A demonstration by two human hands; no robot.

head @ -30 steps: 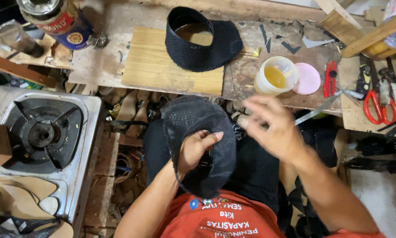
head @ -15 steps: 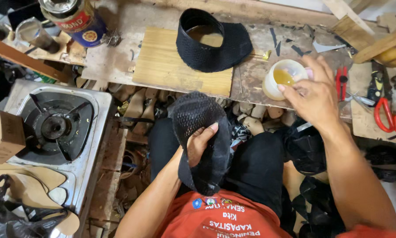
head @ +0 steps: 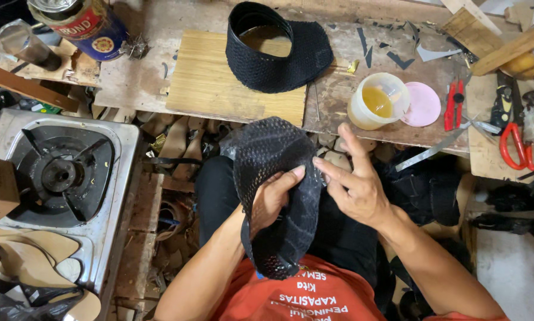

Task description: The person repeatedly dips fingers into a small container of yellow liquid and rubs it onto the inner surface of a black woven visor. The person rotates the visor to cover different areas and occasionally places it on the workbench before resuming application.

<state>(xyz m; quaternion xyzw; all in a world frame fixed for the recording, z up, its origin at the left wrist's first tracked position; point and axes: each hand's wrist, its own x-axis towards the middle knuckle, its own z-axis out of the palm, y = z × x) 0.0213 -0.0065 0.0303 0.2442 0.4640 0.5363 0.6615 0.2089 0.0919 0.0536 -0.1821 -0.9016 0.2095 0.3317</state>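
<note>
The black mesh piece [head: 279,178] lies over the person's lap, just below the workbench [head: 136,83]. The left hand [head: 273,199] grips it from inside — the right hand [head: 356,187], fingers spread open, touches its edge. A glue tub [head: 377,101] stands on the workbench above.

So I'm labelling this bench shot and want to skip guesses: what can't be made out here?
- Left hand: its fingers are tucked inside the black mesh piece, which hides them.
- Tin can: its top is cut off by the upper edge of the head view.
- Red scissors: they lie near the right edge, partly under other tools.
- Right hand: whether its fingertips touch the mesh is unclear.
</note>
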